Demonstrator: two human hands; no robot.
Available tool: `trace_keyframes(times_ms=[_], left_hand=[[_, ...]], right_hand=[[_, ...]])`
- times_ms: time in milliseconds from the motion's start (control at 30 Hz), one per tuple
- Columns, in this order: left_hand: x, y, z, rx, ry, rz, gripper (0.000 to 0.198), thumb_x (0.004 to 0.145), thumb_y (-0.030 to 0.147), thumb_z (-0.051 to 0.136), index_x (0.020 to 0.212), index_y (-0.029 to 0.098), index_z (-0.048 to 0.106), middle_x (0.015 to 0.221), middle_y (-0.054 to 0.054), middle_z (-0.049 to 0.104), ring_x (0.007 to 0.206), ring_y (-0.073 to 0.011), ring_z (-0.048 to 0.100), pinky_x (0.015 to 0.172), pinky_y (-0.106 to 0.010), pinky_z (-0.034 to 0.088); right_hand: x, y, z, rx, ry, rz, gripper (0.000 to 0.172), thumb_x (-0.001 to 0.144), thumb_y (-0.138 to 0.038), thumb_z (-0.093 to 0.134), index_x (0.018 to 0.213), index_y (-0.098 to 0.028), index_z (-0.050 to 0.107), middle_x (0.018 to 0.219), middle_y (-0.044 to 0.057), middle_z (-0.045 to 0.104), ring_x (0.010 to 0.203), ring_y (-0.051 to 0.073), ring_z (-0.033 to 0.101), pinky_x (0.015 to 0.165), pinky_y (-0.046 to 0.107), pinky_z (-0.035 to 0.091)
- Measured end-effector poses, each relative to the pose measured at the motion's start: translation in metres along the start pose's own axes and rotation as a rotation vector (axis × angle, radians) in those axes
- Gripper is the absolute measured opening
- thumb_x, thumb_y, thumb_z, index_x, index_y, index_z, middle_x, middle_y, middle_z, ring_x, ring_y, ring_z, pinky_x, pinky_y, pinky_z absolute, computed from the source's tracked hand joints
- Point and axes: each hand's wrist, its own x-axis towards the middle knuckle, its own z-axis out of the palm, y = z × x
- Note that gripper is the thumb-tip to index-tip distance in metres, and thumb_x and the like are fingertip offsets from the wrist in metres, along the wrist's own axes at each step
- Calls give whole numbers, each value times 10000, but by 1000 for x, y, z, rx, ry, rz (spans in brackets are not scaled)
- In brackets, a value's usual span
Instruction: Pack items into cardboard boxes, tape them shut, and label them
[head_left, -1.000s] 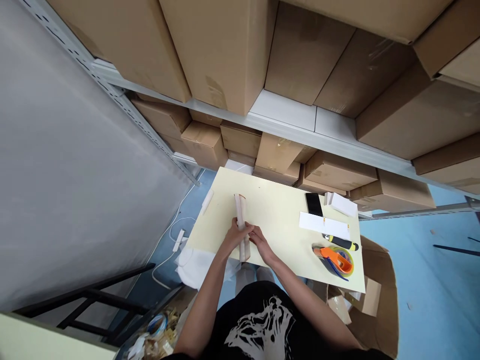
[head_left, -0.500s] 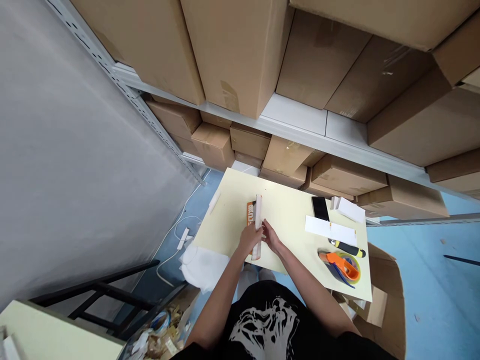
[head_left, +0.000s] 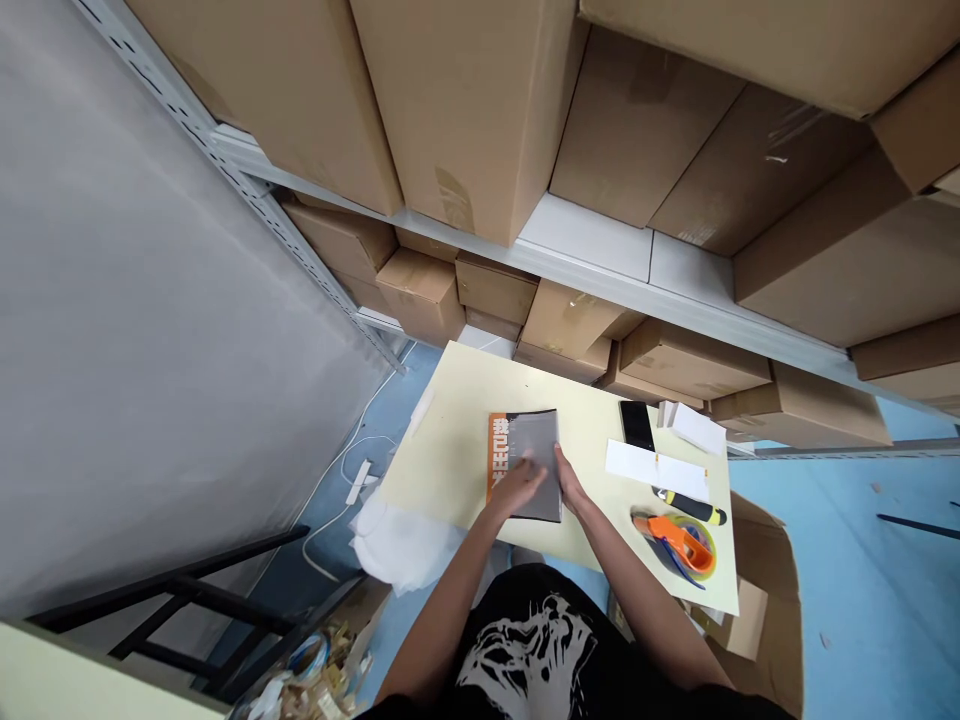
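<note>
- Down flat since the last view: the book (head_left: 534, 450) that stood on edge between the hands now lies on the counter (head_left: 442, 470), its spine side no longer upright, and both hands have dropped with it.
- Book's place: left of the counter's middle, just in from the near edge. An orange strip with printed characters shows along its left side, and a grey face covers the rest. I cannot tell whether the grey is a cover or a separate sheet.
- Left hand (head_left: 519, 488): open and palm-down on the grey face, near the book's lower left.
- Right hand (head_left: 571, 490): against the book's right edge, thumb side up. Its fingers are partly hidden, so I cannot tell whether it grips or only steadies.
- Handling: an open palm spreads pressure evenly, and a steady hand at the edge should stop the book sliding, so the grey face is likelier to stay square to the orange strip.
- Around the book, toward the counter's right edge: a black phone (head_left: 637, 425), white cards (head_left: 697, 430), a white paper strip (head_left: 656, 470), a black-and-yellow knife (head_left: 690, 507) and an orange tape dispenser (head_left: 679, 540).
</note>
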Motion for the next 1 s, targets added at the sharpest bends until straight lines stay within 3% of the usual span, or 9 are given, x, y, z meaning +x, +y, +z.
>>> trace_keyframes(times_ms=[100, 167, 267, 433, 567, 700, 900, 1000], left_hand=[[9, -35, -8, -91, 263, -152, 404, 842, 328, 457, 1213, 173, 493, 1260, -149, 552, 1158, -258, 518, 884, -362, 419], [14, -51, -13, -163, 347, -265, 406, 827, 277, 475, 1209, 140, 478, 1192, -159, 588, 1115, -253, 547, 864, -363, 429], [23, -62, -14, -238, 311, -308, 291, 810, 284, 513, 1061, 143, 549, 1028, -123, 663, 958, -232, 626, 782, -335, 463], [32, -68, -10, -386, 271, -236, 166, 817, 295, 499, 872, 156, 572, 938, -99, 683, 874, -191, 647, 749, -296, 481], [33, -73, -7, -543, 233, -144, 285, 816, 413, 493, 968, 177, 539, 947, -63, 680, 846, -164, 648, 732, -290, 502], [30, -73, -8, -700, 166, -92, 490, 783, 590, 464, 1040, 179, 535, 982, -70, 687, 836, -170, 661, 714, -292, 522], [25, -67, -32, -993, 93, -39, 533, 712, 587, 562, 1041, 168, 539, 982, -79, 689, 827, -191, 660, 746, -321, 526], [30, -64, -57, -987, 161, -8, 449, 738, 531, 551, 1013, 176, 543, 973, -63, 686, 817, -177, 653, 743, -305, 524]], right_hand=[[4, 6, -13, -3, 19, 8, 529, 759, -637, 510, 1016, -194, 643, 925, 70, 720, 909, 231, 665, 850, 385, 505], [6, 10, -17, 1, 24, 15, 520, 739, -635, 541, 1008, -201, 644, 940, 74, 719, 922, 237, 662, 851, 384, 505], [10, 15, -19, 18, 17, 44, 544, 744, -662, 506, 1006, -207, 648, 958, 77, 717, 956, 242, 652, 858, 391, 504], [14, 17, -21, 63, -9, 132, 603, 800, -676, 366, 972, -172, 650, 908, 107, 721, 940, 267, 662, 839, 435, 511], [7, 12, -22, 114, -61, 149, 433, 773, -535, 539, 1021, -188, 619, 936, 87, 721, 919, 265, 671, 818, 431, 523], [-4, 1, -18, 150, -118, 133, 373, 728, -418, 656, 1035, -213, 602, 963, 58, 718, 888, 244, 679, 811, 407, 534], [-7, -19, 2, 165, -192, 85, 334, 676, -385, 729, 924, -182, 633, 850, 49, 728, 830, 239, 684, 812, 389, 533], [2, -27, 25, 187, -175, 30, 375, 668, -413, 726, 953, -198, 612, 876, 28, 725, 847, 220, 677, 831, 376, 525]])
